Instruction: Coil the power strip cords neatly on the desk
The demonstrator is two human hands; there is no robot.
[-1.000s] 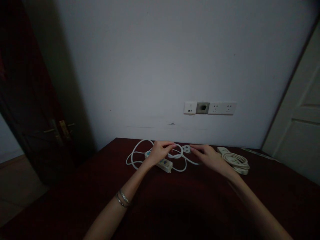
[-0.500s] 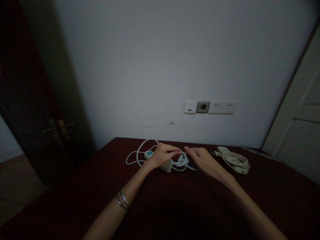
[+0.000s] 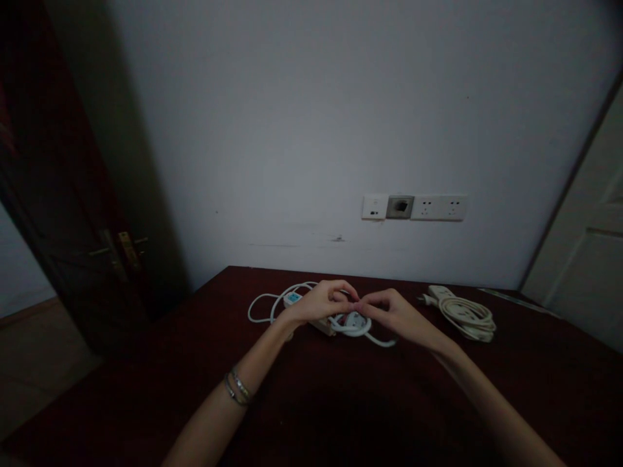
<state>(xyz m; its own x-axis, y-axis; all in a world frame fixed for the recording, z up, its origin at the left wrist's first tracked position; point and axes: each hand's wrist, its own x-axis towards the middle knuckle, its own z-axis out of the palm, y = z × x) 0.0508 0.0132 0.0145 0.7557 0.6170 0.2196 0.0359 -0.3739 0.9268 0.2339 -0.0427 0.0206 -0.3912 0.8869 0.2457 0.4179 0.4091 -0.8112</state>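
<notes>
Pale wall [image 3: 292, 130] fills most of the head view, dimly lit and marked with a few scuffs low down, above a dark red counter [image 3: 236, 282]. At the left stands a dark door [image 3: 58, 181] with a brass handle [image 3: 129, 250]; at the right, a white door [image 3: 601, 201]. Low on the wall, right of centre, a row of white sockets [image 3: 438, 207] includes one grey plate [image 3: 400, 207]. Near the back of the counter, a white cord [image 3: 353, 333] is bent into a small loop around its plug [image 3: 354, 321], with a short bit of it reaching out to the right. Left hand [image 3: 321, 301] and right hand [image 3: 402, 319] meet at the top of this loop, fingertips touching or nearly so. On the left, the grip is clamped on the cord between thumb and finger; on the right, the thumb and finger are drawn in at the same spot, but I cannot tell whether they clasp the cord. Partly under the left hand lies a strip [image 3: 293, 299] with a blue patch at its far end, and larger loops of cord spread beside it. Two bracelets [image 3: 236, 386] circle the left forearm. Well apart, beyond the right hand, a coil [image 3: 464, 314] of cream cord rests on a second strip [image 3: 440, 292].
</notes>
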